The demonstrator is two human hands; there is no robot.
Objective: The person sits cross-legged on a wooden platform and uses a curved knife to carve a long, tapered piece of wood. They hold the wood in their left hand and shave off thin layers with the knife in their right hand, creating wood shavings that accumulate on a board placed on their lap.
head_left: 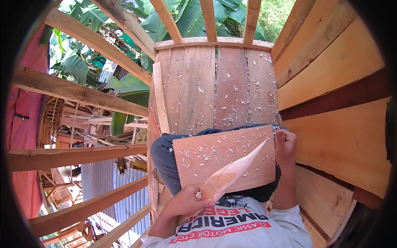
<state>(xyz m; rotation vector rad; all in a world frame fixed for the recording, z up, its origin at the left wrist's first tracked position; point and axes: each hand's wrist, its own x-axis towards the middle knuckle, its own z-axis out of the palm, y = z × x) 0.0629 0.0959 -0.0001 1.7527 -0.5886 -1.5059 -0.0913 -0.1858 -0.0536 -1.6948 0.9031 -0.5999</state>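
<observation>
My left hand (188, 203) grips the thick end of a pale carved piece of wood (233, 173). The wood tapers to a sharp point slanting up to the right. Beneath it a flat square board (198, 155) lies across my lap, sprinkled with curled shavings. My right hand (286, 144) is a fist beside the board's right edge, apart from the carved wood. Above this fist sticks up the narrow dark blade of what looks like a knife (279, 121); its handle is hidden in my fingers.
Shavings litter the plank floor (231, 82) ahead of my legs. A loose wooden strip (161, 99) lies along the left edge. Spaced wooden rails (82, 93) run on the left, and broad planks (339, 140) form the right wall. Banana leaves (190, 20) show beyond the far slats.
</observation>
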